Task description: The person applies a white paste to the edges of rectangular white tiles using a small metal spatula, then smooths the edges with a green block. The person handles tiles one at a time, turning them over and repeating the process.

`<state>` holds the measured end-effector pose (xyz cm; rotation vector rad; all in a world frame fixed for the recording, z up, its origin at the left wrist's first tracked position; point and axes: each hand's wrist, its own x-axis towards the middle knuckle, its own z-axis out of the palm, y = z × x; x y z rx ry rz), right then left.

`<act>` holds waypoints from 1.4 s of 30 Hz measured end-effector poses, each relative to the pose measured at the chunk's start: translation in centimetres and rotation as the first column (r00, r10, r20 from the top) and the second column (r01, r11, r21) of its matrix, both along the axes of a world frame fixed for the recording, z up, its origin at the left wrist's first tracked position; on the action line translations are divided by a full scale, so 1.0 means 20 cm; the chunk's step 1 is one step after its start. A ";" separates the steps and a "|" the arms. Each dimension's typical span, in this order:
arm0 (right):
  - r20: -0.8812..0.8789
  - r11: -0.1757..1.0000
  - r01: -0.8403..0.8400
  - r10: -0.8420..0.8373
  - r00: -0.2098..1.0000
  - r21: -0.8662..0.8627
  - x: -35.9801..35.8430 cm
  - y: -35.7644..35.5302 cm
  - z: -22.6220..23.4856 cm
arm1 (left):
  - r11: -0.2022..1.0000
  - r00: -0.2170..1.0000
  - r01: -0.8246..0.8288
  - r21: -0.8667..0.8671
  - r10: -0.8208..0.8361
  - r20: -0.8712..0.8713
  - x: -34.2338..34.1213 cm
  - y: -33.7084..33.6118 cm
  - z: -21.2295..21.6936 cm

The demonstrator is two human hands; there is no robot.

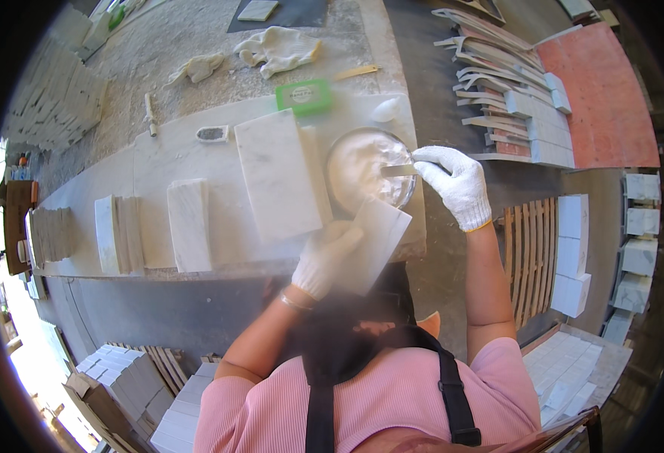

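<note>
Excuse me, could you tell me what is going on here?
A person in white gloves works at a table. The left hand grips a pale tile at the near side of a round bowl of white paste. The right hand holds a flat tool, its blade reaching over the paste; whether it touches is hard to tell. A larger pale slab and a green box are nearby.

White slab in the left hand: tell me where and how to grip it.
Pinch the slab by its long right edge, probably best coming from the right: that straight edge is exposed, while the left hand covers the left side.
</note>
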<state>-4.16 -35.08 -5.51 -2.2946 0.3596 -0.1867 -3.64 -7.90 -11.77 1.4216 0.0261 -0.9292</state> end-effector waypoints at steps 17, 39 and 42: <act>0.056 0.982 -0.011 0.001 0.998 0.187 -0.10 0.07 0.11 | 0.995 0.985 -0.004 -0.100 -0.013 -0.174 0.02 -0.01 0.04; 0.060 0.986 0.082 -0.074 0.995 -0.145 -0.23 0.01 -0.14 | 0.989 0.982 0.146 -0.006 -0.144 0.125 0.00 -0.01 0.01; 0.081 0.967 0.002 0.019 0.997 -0.254 -0.27 0.01 -0.17 | 0.978 0.953 0.186 0.094 -0.202 0.223 -0.01 -0.04 0.01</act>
